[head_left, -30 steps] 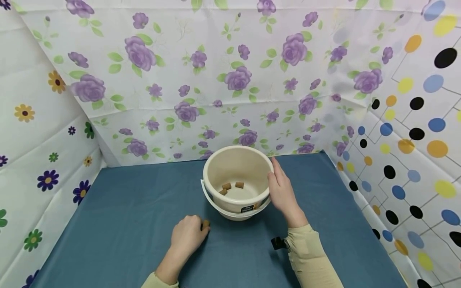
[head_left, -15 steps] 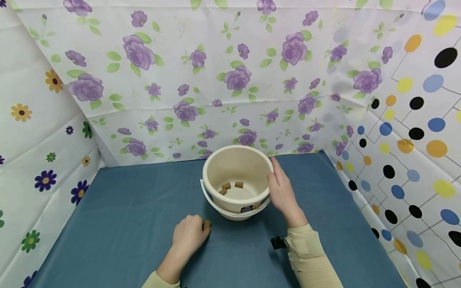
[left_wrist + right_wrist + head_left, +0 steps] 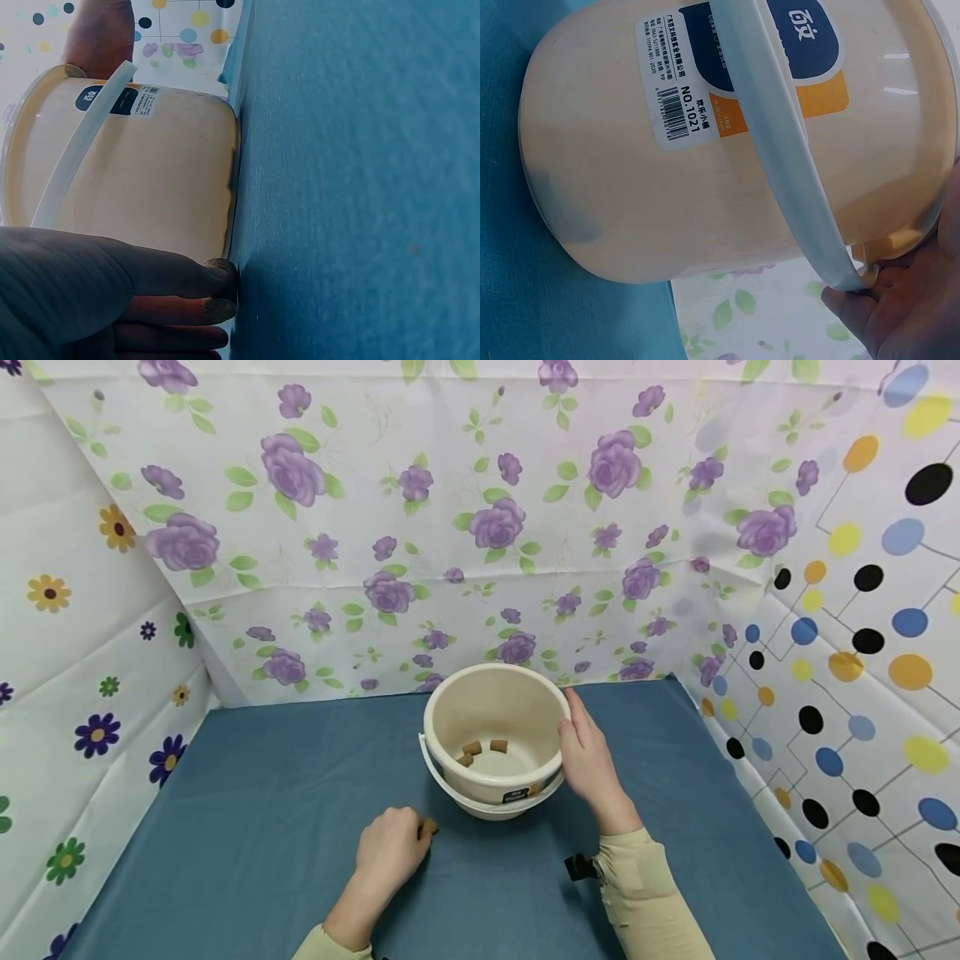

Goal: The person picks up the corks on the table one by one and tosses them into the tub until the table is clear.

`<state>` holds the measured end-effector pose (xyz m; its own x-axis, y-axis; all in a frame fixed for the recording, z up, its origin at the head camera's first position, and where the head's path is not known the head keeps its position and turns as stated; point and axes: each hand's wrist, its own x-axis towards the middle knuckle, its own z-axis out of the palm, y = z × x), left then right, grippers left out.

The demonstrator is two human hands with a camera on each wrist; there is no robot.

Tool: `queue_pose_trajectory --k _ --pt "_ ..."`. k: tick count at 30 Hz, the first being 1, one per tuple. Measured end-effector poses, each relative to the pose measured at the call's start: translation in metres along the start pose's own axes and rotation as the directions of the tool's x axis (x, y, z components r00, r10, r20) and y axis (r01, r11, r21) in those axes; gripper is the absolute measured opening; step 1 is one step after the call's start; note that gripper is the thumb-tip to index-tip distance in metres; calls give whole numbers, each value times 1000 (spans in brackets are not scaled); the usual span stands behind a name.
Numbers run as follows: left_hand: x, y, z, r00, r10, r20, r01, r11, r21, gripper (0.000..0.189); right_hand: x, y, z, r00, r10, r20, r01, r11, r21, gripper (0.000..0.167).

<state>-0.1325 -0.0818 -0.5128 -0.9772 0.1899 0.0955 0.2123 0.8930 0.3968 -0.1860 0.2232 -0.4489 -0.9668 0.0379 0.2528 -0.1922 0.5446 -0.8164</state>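
A cream bucket stands upright on the blue cloth, its white handle hanging down at the front. Several short brown corks lie inside on its floor. My right hand holds the bucket by its right rim, near the handle's joint; in the right wrist view its fingers are partly behind the rim. My left hand is low over the cloth, just left of the bucket's front, and pinches a brown cork. Two brown ends show at the left fingertips; whether they belong to one cork or two I cannot tell.
The blue cloth covers the tabletop. Patterned sheets hang round it: purple roses at the back, small flowers at the left, coloured dots at the right. A black strap piece sticks out from the right sleeve.
Almost nothing differs. The cork at my left fingertips shifts very slightly, while the bucket and my right hand stay in place.
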Motion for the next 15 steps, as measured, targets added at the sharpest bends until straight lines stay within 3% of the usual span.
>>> queue_pose_trajectory --k 5,15 --pt "1 -4 -2 1000 -16 8 16 1000 0 49 0 2 0 1000 -4 -7 4 1000 -6 60" --pt "-5 -24 -12 999 -47 -2 46 998 -32 59 0 1 1 1000 -7 -4 7 1000 6 60"
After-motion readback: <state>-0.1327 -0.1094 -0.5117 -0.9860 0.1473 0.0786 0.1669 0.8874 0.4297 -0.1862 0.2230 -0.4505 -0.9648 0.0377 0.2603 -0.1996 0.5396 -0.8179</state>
